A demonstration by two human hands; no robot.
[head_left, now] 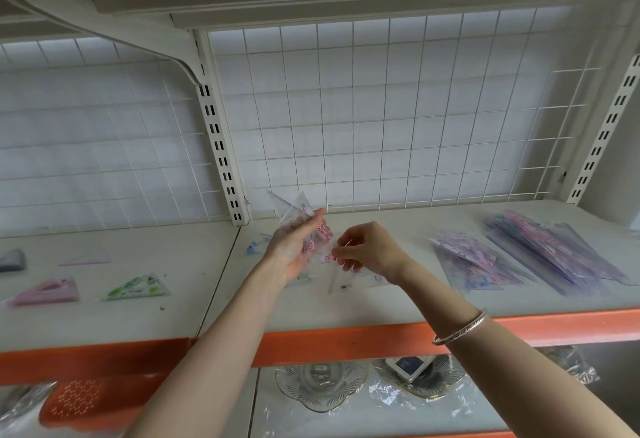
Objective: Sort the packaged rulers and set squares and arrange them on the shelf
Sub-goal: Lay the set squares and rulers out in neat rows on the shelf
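Head view.

A: Where's the left hand [294, 247]?

B: Raised over the shelf [346, 306], towards its back. Its fingers [310, 224] grasp a clear packet [294, 209] of set squares with pink print. The packet's corners stick up above the fingertips.

A: And the right hand [367, 247]?

B: Just beside the left, fingers pinching the packet's lower edge. A bangle [460, 328] sits on that forearm.

A: What lies on the shelf?

B: To the right is a pile [554, 257] of purple-printed packets, fanned out flat and well apart from the hands. To the left, on the next board, a green square [138, 287] and a pink square [48, 292] lie side by side. Both are too blurred to read any print.

A: Behind?

B: A white wire grid [381, 108]. Under the shelf's orange edge, glass dishes [322, 385] sit in plastic wrap.
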